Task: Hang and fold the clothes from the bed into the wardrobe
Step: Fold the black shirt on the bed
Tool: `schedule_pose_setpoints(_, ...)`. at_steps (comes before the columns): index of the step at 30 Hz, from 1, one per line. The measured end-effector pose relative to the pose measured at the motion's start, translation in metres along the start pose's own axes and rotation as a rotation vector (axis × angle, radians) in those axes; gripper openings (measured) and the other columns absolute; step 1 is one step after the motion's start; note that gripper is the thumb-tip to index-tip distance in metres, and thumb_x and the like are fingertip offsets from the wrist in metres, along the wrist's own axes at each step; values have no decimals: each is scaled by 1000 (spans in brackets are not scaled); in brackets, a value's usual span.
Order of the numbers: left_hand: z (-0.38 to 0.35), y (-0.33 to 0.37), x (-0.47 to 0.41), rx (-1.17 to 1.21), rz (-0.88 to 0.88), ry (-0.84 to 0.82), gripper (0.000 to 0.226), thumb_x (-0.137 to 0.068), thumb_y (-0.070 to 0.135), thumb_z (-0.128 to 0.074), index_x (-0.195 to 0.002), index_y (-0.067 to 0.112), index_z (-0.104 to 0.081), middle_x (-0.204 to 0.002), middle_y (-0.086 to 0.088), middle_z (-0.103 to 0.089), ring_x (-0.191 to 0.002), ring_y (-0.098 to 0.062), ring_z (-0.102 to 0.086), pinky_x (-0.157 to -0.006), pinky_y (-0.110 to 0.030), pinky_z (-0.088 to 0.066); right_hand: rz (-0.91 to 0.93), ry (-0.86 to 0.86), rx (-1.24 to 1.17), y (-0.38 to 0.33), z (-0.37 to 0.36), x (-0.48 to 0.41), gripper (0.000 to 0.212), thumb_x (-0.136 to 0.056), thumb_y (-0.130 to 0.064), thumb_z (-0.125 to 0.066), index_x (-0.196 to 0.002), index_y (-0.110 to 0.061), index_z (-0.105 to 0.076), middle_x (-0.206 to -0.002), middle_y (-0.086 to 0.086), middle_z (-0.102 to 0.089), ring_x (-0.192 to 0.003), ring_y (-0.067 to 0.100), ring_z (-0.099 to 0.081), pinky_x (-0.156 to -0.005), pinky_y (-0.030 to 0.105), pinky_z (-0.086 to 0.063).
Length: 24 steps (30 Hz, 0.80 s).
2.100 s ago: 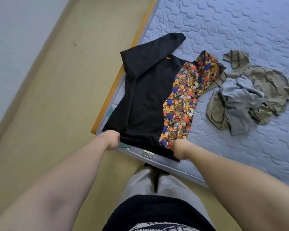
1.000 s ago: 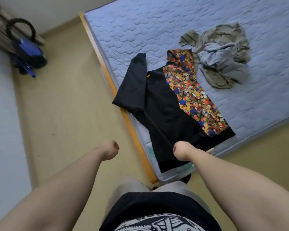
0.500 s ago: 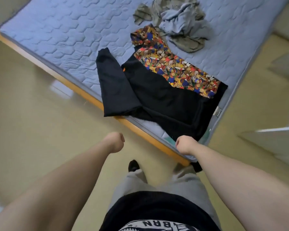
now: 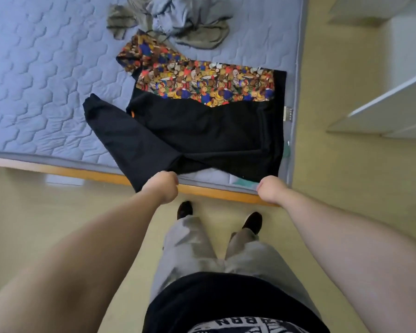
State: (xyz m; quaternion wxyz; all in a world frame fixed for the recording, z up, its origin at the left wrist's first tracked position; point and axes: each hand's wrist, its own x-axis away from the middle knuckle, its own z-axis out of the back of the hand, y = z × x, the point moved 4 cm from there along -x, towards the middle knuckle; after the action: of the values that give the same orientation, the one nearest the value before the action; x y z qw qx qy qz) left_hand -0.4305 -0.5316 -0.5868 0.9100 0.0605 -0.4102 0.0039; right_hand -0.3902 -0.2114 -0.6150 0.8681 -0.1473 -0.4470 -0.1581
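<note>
A black long-sleeved shirt (image 4: 209,131) lies flat on the corner of the blue quilted mattress (image 4: 34,75), with a colourful patterned panel (image 4: 207,84) along its far side. One black sleeve (image 4: 130,143) runs diagonally over the bed's near edge. My left hand (image 4: 162,189) is curled on the end of that sleeve. My right hand (image 4: 271,191) is curled at the near right corner of the shirt's hem. The fingers of both hands are hidden behind the knuckles.
A crumpled heap of grey and olive clothes (image 4: 178,22) lies farther back on the mattress. The wooden bed frame (image 4: 214,191) runs just in front of my feet. White wardrobe shelves (image 4: 392,99) stand to the right across a strip of floor.
I have walked round the bed corner, so the shirt now lies sideways to me. Both fists, held in the air before, have come down onto the shirt's near edge.
</note>
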Motion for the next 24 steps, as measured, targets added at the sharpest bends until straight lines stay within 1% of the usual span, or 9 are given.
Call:
schedule_pose_setpoints(3,0,10,-35,-159,-94,-49,39,-93,8,-48,-128,18,-58,-122,-6,-54,-107,-29,-57,-90,-43,-55,-189,-33,-217,6,-22,-18,26,-99,-15,-49,-112,-3,-67,-104,17,-71,-92,33,-69,-77,38,-60)
schedule_pose_setpoints(5,-6,13,-63,-289,-156,-76,41,-92,7,-51,-131,15,-54,-125,-8,-53,-113,-30,-54,-93,-44,-54,-369,-26,-466,13,-41,-34,25,-97,-15,-49,-113,-6,-66,-97,17,-72,-84,34,-72,-68,40,-63)
schedule_pose_setpoints(7,-12,13,-92,-395,-205,-63,44,-91,9,-53,-134,15,-51,-130,-8,-51,-120,-29,-49,-96,-43,-51,-518,9,-778,16,-61,-52,25,-98,-19,-52,-117,-7,-62,-94,13,-71,-79,29,-71,-54,34,-57)
schedule_pose_setpoints(8,-14,13,-107,-437,-232,-50,46,-92,11,-54,-137,16,-49,-132,-8,-50,-123,-28,-47,-98,-42,-49,-580,16,-949,15,-70,-62,24,-99,-20,-54,-118,-7,-61,-91,11,-70,-75,26,-70,-51,31,-53)
schedule_pose_setpoints(11,-20,11,-151,-513,-312,65,53,-89,20,-60,-140,20,-44,-135,-4,-45,-127,-26,-43,-99,-40,-45,-675,15,-1338,9,-94,-93,23,-102,-21,-51,-118,-6,-59,-89,6,-67,-72,20,-66,-54,31,-49)
schedule_pose_setpoints(15,-31,3,-201,-520,-348,179,56,-91,31,-65,-141,18,-42,-143,-5,-41,-133,-29,-38,-105,-43,-41,-689,26,-1723,11,-117,-136,32,-105,-27,-49,-133,-11,-51,-107,7,-65,-91,22,-67,-69,34,-55)
schedule_pose_setpoints(17,-39,-2,-219,-577,-346,170,55,-92,42,-64,-136,17,-46,-139,-6,-48,-133,-29,-42,-107,-44,-38,-711,61,-1866,16,-122,-154,39,-104,-33,-52,-138,-13,-48,-116,9,-64,-99,24,-66,-83,38,-59)
schedule_pose_setpoints(19,-48,-6,-229,-630,-336,155,48,-94,49,-59,-130,17,-52,-131,-7,-57,-127,-30,-49,-106,-44,-37,-737,122,-1939,22,-125,-168,38,-103,-38,-54,-132,-14,-50,-117,10,-65,-99,22,-67,-88,38,-60)
schedule_pose_setpoints(24,-64,0,-219,-682,-389,190,35,-99,47,-45,-118,21,-60,-117,-5,-66,-114,-30,-57,-102,-43,-38,-831,270,-1945,42,-127,-171,14,-101,-29,-57,-108,-16,-58,-108,8,-67,-90,18,-68,-69,27,-58)
